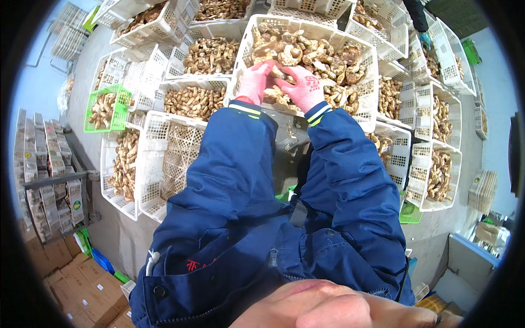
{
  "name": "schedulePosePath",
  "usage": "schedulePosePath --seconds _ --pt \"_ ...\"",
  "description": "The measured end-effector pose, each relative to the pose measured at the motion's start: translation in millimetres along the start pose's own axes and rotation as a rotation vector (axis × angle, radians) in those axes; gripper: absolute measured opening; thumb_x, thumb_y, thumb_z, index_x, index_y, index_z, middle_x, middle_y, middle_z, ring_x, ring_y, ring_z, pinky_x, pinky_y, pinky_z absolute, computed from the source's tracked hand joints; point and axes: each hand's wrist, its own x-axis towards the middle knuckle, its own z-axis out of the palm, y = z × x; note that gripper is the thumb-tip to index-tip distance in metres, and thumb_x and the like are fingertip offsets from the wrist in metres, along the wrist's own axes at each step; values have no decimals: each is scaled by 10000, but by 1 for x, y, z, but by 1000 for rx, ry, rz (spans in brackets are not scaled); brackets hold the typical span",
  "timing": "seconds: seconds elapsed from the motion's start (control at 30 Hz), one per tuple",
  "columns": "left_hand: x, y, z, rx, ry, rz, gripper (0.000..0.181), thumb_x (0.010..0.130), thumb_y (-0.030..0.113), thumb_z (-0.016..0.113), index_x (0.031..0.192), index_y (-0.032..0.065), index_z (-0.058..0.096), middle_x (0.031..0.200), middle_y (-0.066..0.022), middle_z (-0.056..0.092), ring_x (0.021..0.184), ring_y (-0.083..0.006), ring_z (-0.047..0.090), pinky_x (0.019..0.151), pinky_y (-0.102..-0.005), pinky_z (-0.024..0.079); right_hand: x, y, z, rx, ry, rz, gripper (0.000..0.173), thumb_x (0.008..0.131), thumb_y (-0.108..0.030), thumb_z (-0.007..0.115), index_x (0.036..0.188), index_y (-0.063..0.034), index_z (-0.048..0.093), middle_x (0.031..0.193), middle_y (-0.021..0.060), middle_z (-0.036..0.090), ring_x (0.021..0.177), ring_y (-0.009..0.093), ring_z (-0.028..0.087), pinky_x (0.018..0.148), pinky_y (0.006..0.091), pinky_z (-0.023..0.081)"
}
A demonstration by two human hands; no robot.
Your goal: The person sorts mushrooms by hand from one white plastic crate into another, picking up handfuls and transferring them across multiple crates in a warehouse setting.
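Both of my hands wear pink gloves and are over the near left part of a large white plastic crate (372, 82) full of brown and pale mushrooms (328, 57). My left hand (256, 80) has its fingers curled around a mushroom (277, 73), close to the fingertips of the other hand. My right hand (301, 86) touches the same mushroom with thumb and fingers bent, its back turned up. The fingertips partly hide what lies between them. More loose mushrooms lie just below the hands, inside the crate's near wall.
White crates with sorted mushrooms (213, 55) stand on both sides and beyond. A small green basket (107, 108) of mushrooms is at the left. A co-worker's gloved hand (425, 39) reaches into a crate at the upper right. Stacked crates (49, 164) and cardboard boxes (86, 287) are at the lower left.
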Motion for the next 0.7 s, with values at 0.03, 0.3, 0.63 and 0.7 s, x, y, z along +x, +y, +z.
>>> schedulePosePath --seconds 0.03,0.3,0.63,0.7 --pt "2 -2 -2 1 15 -11 245 882 160 566 1053 -7 618 927 -87 648 714 -154 587 629 -283 506 0 -1 -3 53 14 4 366 822 -376 606 1056 -98 643 938 112 646 907 285 597 786 370 471" --pt "25 -15 -21 -294 -109 -20 314 940 229 499 1151 0 548 1087 -140 611 971 -262 584 844 -380 480 -14 0 -21 191 -110 244 378 867 -440 499 1022 -125 640 972 115 646 945 288 600 798 380 461" --pt "-22 11 88 37 -297 49 325 885 174 611 1180 63 533 1025 -68 621 882 -159 604 758 -282 481 -48 12 -95 456 63 446 447 775 -444 609 1017 -69 631 886 183 647 857 328 618 768 403 471" --pt "-36 3 122 181 -418 129 381 873 188 633 1199 22 528 1041 -69 621 904 -155 600 781 -275 480 -77 32 -128 521 154 299 427 779 -385 627 1070 -73 632 777 115 644 742 214 623 665 327 477"
